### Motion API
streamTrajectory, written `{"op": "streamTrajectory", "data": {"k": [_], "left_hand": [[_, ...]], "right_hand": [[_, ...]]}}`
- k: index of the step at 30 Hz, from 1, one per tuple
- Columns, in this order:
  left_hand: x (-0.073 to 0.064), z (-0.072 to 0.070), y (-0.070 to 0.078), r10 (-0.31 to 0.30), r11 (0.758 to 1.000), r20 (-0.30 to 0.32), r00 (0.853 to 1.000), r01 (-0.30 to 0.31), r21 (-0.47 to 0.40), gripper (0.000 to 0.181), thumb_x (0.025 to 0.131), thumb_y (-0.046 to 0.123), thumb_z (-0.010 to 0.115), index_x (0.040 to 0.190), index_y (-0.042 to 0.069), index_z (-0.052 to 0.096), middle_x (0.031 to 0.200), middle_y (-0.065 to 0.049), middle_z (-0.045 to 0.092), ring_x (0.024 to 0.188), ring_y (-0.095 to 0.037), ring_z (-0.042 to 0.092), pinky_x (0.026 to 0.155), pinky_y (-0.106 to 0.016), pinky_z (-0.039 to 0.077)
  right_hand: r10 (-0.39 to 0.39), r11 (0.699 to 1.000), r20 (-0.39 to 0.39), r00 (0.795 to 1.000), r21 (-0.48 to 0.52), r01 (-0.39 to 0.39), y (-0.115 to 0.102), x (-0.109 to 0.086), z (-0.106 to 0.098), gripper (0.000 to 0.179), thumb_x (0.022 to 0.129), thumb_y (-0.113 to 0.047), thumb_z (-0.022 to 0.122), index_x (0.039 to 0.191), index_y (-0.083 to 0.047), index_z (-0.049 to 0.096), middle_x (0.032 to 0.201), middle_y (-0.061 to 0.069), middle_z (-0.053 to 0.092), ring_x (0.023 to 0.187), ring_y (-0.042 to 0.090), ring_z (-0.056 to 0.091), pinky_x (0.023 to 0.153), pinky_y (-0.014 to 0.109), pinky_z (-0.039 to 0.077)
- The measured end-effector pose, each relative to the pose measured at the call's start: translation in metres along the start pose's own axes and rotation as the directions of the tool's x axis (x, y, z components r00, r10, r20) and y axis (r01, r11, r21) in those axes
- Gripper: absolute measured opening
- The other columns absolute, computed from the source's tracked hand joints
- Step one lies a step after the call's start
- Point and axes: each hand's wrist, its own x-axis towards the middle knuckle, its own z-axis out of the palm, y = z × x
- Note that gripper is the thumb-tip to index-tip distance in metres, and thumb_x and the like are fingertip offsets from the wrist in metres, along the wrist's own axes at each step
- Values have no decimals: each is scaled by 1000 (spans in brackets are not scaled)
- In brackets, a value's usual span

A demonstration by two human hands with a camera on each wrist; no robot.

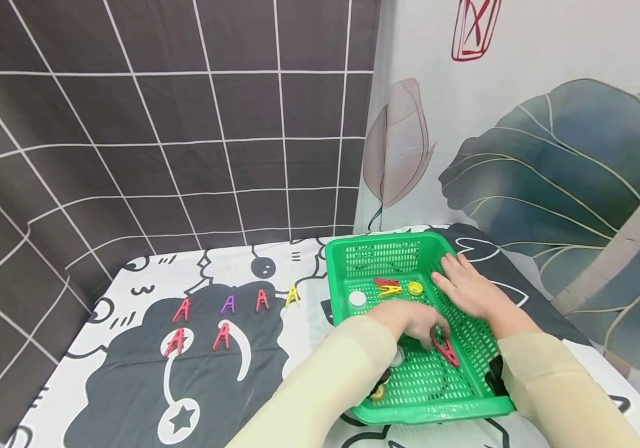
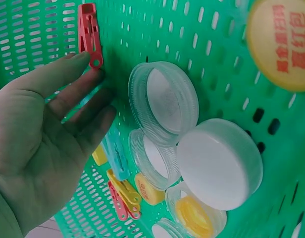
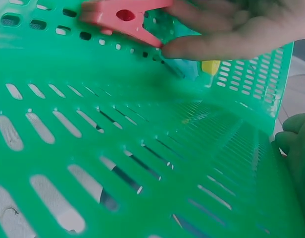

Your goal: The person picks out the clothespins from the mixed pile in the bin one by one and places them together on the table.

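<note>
Here's the left hand (image 1: 412, 318) down in the green basket (image 1: 437, 413), thumb and fingers pinching a red clip (image 1: 448, 354) near the right wall: a pick-up, by the look of it. The right hand (image 1: 467, 291) lies straight-fingered on the basket's right side. Next calls for a steady pinch and a lift clear of the rim. Also in there: clear lids (image 2: 164, 104), a white lid (image 2: 217, 166), yellow caps (image 1: 415, 288), a blue clip (image 2: 115, 154), a yellow clip (image 1: 390, 290). Six more clips (image 1: 228, 304) lie out on the cloth (image 1: 129, 367).
</note>
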Motion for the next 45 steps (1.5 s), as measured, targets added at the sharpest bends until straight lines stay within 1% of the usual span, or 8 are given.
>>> {"op": "streamTrajectory", "data": {"k": [4,9,11,18,24,32,38,45], "left_hand": [[3,3,2,-10,1000,-38,999,10,8,51,83,22,72,128,35,53,92,11,60,89,-1,53,83,-17,38],[7,6,6,-29,999,-66,997,32,38,48,83,24,73,126,35,55,115,15,57,107,0,49,91,-18,36],[8,6,7,-34,998,-63,997,37,58,44,83,24,73,122,35,58,118,17,54,111,0,47,92,-19,36],[13,8,8,-20,993,-68,997,28,113,28,82,26,73,107,32,61,109,17,56,100,-1,50,85,-19,38],[12,7,10,-14,995,-69,998,21,100,24,81,23,74,100,29,60,101,15,57,92,-3,51,80,-20,40],[-1,-2,15,-4,996,-77,997,11,91,23,80,19,74,96,27,61,90,14,56,84,-5,51,74,-20,40],[-15,-9,18,51,994,-86,995,-42,97,19,81,20,73,93,24,59,85,13,57,77,-5,52,68,-17,40],[-33,-19,31,84,981,-7,996,-82,175,15,84,21,69,93,22,57,87,12,56,77,-4,51,69,-16,40]], "right_hand": [[5,1000,2,1000,-5,-5,1,0,-1,73,101,-46,23,140,17,20,146,36,13,135,50,1,105,61,9],[8,1000,10,1000,-1,-8,1,1,0,74,101,-46,24,140,16,20,146,35,12,135,50,1,105,61,8],[9,1000,13,1000,-3,-9,1,2,1,75,101,-47,24,140,16,19,146,35,12,135,49,1,105,61,8],[17,1000,10,1000,-6,-17,2,2,2,75,101,-47,25,140,16,19,146,35,12,135,50,1,105,61,8],[15,1000,14,1000,-4,-15,2,1,3,75,100,-48,25,140,16,19,147,35,12,135,50,1,105,61,8],[10,1000,15,1000,-8,-10,0,2,0,74,101,-47,24,140,16,20,146,35,12,135,50,1,105,61,9],[0,1000,24,1000,-5,0,-1,2,-1,74,101,-46,24,141,16,19,147,35,12,135,50,0,105,61,9],[-3,1000,24,1000,-4,3,0,2,1,73,101,-45,25,140,17,21,146,36,13,135,50,1,105,61,8]]}}
